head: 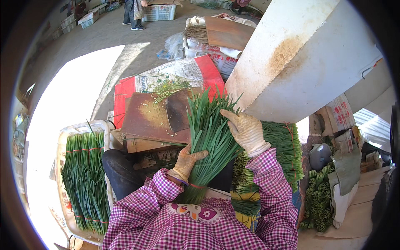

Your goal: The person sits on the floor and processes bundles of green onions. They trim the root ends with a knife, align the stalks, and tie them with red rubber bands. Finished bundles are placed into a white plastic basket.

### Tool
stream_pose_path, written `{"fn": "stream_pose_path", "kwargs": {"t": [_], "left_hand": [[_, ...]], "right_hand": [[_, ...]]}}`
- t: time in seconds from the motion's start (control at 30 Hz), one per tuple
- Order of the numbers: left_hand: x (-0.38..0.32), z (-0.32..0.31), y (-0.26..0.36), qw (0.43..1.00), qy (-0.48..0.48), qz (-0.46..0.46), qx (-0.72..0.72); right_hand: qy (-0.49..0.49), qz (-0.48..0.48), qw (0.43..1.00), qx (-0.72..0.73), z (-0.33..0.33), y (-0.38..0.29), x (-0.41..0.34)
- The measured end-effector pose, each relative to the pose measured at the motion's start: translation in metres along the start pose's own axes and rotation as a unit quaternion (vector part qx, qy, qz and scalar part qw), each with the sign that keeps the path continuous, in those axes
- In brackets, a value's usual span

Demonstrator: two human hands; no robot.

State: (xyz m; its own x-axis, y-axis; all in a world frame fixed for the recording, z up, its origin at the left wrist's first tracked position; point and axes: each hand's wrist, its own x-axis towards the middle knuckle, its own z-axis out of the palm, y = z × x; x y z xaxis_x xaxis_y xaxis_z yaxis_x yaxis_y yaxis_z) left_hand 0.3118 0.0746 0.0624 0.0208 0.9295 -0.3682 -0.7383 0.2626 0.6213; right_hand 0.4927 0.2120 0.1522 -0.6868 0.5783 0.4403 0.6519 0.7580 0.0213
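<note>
A large bunch of long flat green leaves, likely garlic chives (209, 137), lies upright across my lap, tied low down with a red band. My left hand (187, 161), in a stained glove, is wrapped around its left side, thumb across the leaves. On the bunch's upper right side rests my right hand (245, 129), also gloved, index finger stretched towards the leaf tips; whether it grips any leaves cannot be told. Beyond the bunch is a worn brown board (150, 115) with green trimmings and a dark blade-like sheet (178, 109) on it.
At the left stands a white plastic crate (108, 175) of banded bunches. More banded bunches (281, 147) are stacked at right, and others (318, 200) farther right. A white pillar (300, 62) rises front right. A red and white sack (125, 90) lies beyond the board. A person (133, 14) stands far off.
</note>
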Motion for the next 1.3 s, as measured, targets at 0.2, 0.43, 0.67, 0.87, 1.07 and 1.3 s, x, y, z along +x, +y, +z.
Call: {"fn": "stream_pose_path", "kwargs": {"t": [0.2,0.43,0.67,0.87,1.07,1.3], "left_hand": [[-0.002,0.002,0.002,1.0,0.001,0.003,0.015],[0.003,-0.008,-0.003,1.0,-0.013,-0.005,-0.013],[0.007,-0.024,0.004,0.998,0.052,0.011,-0.041],[0.007,-0.039,0.007,0.996,0.067,0.029,-0.042],[0.012,-0.044,0.003,0.997,0.056,0.027,-0.034],[0.0,-0.035,-0.006,0.993,0.029,0.078,0.083]], "right_hand": [[0.147,0.077,0.956,0.242,0.008,-0.008,0.005],[0.053,-0.037,0.989,0.133,-0.016,-0.046,-0.001],[-0.112,0.059,0.992,0.016,-0.003,-0.048,-0.016],[0.163,0.16,0.964,0.138,-0.042,-0.015,-0.039],[-0.057,0.181,0.956,0.226,0.011,-0.109,-0.082],[-0.041,0.281,0.923,0.26,0.055,-0.124,-0.085]]}}
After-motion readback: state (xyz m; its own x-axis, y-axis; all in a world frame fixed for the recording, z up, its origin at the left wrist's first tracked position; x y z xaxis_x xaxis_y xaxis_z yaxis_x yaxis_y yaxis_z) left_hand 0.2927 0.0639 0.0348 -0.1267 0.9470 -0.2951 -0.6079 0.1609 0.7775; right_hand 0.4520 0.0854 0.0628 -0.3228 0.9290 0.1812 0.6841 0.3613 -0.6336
